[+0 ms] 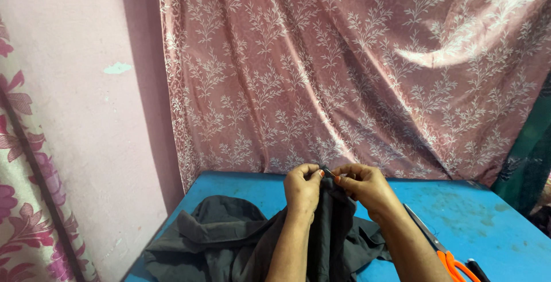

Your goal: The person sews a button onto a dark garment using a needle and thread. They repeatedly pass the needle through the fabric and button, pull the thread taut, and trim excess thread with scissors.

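A dark grey cloth (224, 239) lies heaped on the blue table (476, 219). Part of it is lifted up between my two hands at the centre. My left hand (302, 187) pinches the top edge of the raised cloth from the left. My right hand (363, 185) pinches the same edge from the right, thumb and forefinger closed. The two hands almost touch, and something small and thin shows between the fingertips; I cannot tell what it is.
Scissors (442, 244) with orange handles lie on the table to the right of my right forearm. A pink curtain (356, 69) with a white leaf pattern hangs behind the table. A pink wall (86, 115) stands to the left.
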